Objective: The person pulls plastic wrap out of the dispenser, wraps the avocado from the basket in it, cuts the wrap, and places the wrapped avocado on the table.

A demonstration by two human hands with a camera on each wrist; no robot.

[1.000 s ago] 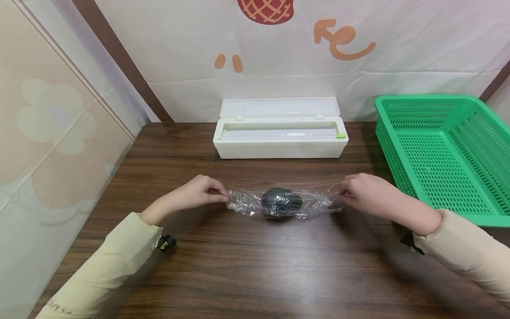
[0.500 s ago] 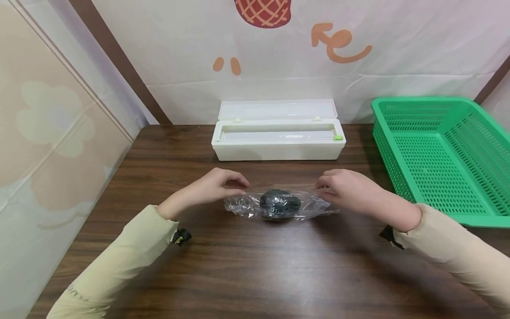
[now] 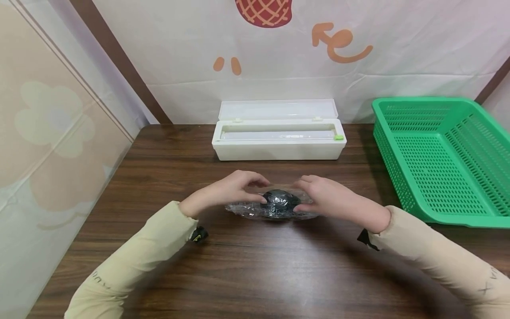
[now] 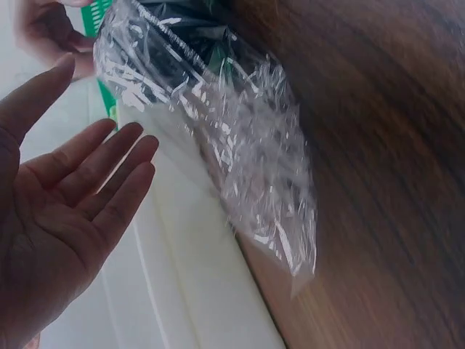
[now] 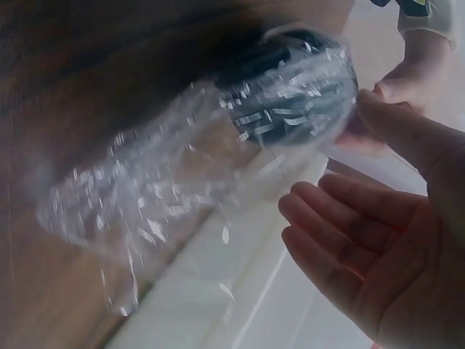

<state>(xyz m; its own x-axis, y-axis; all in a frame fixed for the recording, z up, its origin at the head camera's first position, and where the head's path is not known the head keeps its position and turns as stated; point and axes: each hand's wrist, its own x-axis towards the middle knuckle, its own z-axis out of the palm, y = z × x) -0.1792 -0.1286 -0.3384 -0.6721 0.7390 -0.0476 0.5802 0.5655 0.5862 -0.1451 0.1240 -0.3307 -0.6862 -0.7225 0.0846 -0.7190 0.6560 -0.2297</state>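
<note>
A dark green rounded thing (image 3: 280, 203), its exact kind unclear under the film, lies on the table inside clear plastic wrap (image 3: 248, 210). Loose, crinkled wrap (image 4: 254, 156) trails off both ends of it. At its left side, my left hand (image 3: 233, 189) reaches over the wrap with thumb and fingers spread apart. My right hand (image 3: 328, 197) mirrors it on the right, its thumb tip at or near the thing's side. Both wrist views show loosely extended fingers, with the left palm (image 4: 58, 218) and right palm (image 5: 407, 254) holding nothing.
Behind the hands stands a white plastic-wrap dispenser box (image 3: 279, 153), lid raised, with a roll inside and a green slider (image 3: 338, 138). A green slotted basket (image 3: 406, 181) sits at the right. A printed cloth (image 3: 179, 97) hangs behind the wooden table (image 3: 255, 274).
Both hands have let go of the twisted wrap ends and moved inward along the wrap to the dark green thing. The wrapped thing has stayed nearly in place.
</note>
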